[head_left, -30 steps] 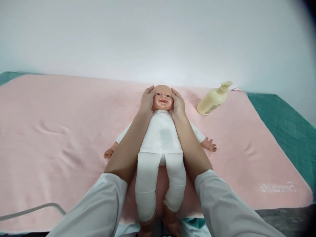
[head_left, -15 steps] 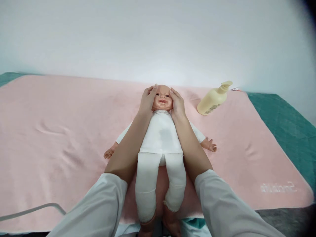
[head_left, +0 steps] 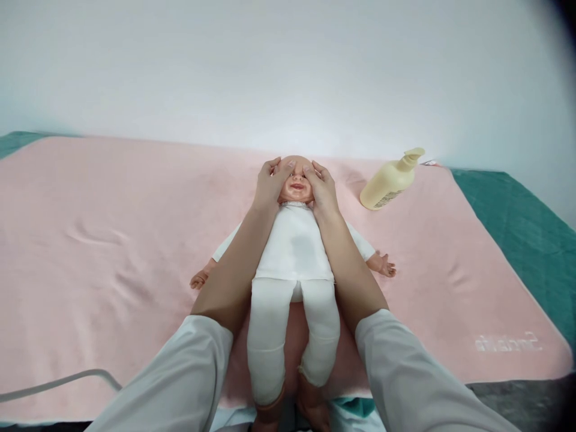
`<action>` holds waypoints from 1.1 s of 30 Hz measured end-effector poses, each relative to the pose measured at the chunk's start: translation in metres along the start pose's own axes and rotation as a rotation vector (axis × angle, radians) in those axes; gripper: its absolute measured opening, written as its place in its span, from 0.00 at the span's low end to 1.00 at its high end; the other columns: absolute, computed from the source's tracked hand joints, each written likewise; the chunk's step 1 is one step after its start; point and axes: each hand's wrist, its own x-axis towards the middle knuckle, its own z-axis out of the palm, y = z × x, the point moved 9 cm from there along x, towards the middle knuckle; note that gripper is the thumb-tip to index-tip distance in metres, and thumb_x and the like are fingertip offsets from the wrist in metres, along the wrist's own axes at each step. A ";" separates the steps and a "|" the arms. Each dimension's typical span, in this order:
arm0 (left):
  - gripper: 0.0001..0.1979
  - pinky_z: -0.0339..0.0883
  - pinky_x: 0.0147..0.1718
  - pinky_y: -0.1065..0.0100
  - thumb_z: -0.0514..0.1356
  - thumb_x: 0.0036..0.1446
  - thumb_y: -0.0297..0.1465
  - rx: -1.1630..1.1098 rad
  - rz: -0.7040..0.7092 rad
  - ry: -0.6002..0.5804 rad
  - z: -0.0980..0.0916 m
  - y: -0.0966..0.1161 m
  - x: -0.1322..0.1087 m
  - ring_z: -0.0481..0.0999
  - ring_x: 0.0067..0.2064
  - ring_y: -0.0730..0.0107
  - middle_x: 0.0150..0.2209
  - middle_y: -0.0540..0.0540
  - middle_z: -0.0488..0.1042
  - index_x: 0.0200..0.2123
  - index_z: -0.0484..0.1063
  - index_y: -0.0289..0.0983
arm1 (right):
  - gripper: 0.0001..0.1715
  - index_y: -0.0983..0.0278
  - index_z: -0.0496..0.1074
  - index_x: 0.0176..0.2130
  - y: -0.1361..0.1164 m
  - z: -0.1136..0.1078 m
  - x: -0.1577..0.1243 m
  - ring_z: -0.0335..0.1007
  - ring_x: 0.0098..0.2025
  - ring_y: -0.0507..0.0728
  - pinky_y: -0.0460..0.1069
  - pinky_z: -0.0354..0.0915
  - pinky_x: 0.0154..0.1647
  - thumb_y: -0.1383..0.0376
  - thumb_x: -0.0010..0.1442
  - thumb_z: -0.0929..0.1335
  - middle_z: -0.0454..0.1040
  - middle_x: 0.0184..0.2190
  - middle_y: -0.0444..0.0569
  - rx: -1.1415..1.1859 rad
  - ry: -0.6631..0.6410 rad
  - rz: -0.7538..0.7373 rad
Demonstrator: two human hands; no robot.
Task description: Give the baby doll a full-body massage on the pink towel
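A baby doll (head_left: 294, 246) in a white top and white leggings lies on its back on a pink blanket (head_left: 112, 252), feet toward me. My left hand (head_left: 270, 183) cups one side of its head, the thumb lying over the brow by one eye. On the other side my right hand (head_left: 323, 185) does the same, its thumb at the other brow. Between the thumbs the nose, mouth and part of the forehead show. Both hands are closed around the head; some fingertips are hidden behind it. The doll's arms spread out beyond my forearms.
A pale yellow pump bottle (head_left: 387, 183) stands on the blanket, right of the doll's head. Green cloth (head_left: 517, 222) shows under the blanket's edges. A grey cable (head_left: 58, 381) crosses the near left corner. A white wall (head_left: 288, 72) rises behind.
Both thumbs have moved inward from the sides of the doll's head onto its brow, partly covering the eyes. The palms, the doll and the bottle are essentially where they were.
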 end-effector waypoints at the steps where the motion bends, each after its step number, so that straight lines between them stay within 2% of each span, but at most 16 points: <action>1: 0.20 0.72 0.55 0.64 0.67 0.59 0.30 0.005 -0.001 0.005 0.000 0.000 0.000 0.76 0.57 0.58 0.58 0.37 0.72 0.54 0.70 0.35 | 0.34 0.61 0.70 0.55 0.000 0.000 0.001 0.71 0.61 0.61 0.60 0.68 0.64 0.57 0.51 0.76 0.73 0.57 0.52 -0.004 0.005 -0.002; 8: 0.15 0.70 0.57 0.67 0.65 0.60 0.29 0.000 0.018 0.006 -0.002 -0.004 0.007 0.74 0.60 0.61 0.58 0.40 0.72 0.51 0.71 0.36 | 0.27 0.61 0.71 0.53 -0.002 0.002 -0.001 0.73 0.59 0.59 0.60 0.68 0.63 0.57 0.55 0.73 0.75 0.54 0.51 0.010 0.004 -0.001; 16: 0.10 0.72 0.55 0.66 0.59 0.66 0.31 -0.046 -0.037 0.008 0.000 -0.006 0.007 0.77 0.56 0.63 0.54 0.42 0.75 0.50 0.71 0.37 | 0.19 0.60 0.74 0.50 0.000 -0.002 0.005 0.75 0.55 0.57 0.60 0.67 0.64 0.62 0.57 0.70 0.78 0.49 0.47 0.048 0.018 0.008; 23: 0.12 0.72 0.55 0.67 0.54 0.68 0.28 -0.049 -0.047 0.018 -0.001 -0.009 0.011 0.77 0.56 0.65 0.56 0.42 0.75 0.52 0.71 0.37 | 0.18 0.61 0.76 0.48 0.002 -0.004 0.004 0.76 0.54 0.56 0.60 0.67 0.64 0.68 0.58 0.68 0.79 0.51 0.47 0.128 0.045 0.087; 27: 0.12 0.72 0.55 0.67 0.52 0.69 0.29 -0.034 -0.040 0.031 -0.002 -0.009 0.012 0.76 0.57 0.65 0.56 0.43 0.75 0.51 0.72 0.38 | 0.16 0.62 0.77 0.48 0.005 -0.003 0.005 0.76 0.54 0.57 0.61 0.70 0.62 0.64 0.59 0.68 0.80 0.47 0.47 0.159 0.044 0.103; 29: 0.11 0.73 0.54 0.65 0.53 0.70 0.34 -0.018 -0.035 0.026 -0.002 -0.008 0.011 0.77 0.55 0.62 0.53 0.42 0.76 0.48 0.72 0.38 | 0.17 0.61 0.76 0.48 0.003 -0.002 0.005 0.76 0.54 0.57 0.60 0.70 0.62 0.61 0.59 0.70 0.80 0.48 0.47 0.145 0.033 0.073; 33: 0.14 0.74 0.53 0.62 0.58 0.68 0.42 -0.015 -0.001 -0.012 0.002 -0.004 0.007 0.79 0.53 0.58 0.49 0.39 0.77 0.44 0.72 0.36 | 0.27 0.61 0.73 0.52 -0.002 0.003 0.002 0.73 0.59 0.59 0.59 0.68 0.64 0.53 0.55 0.73 0.77 0.54 0.51 0.077 -0.033 0.000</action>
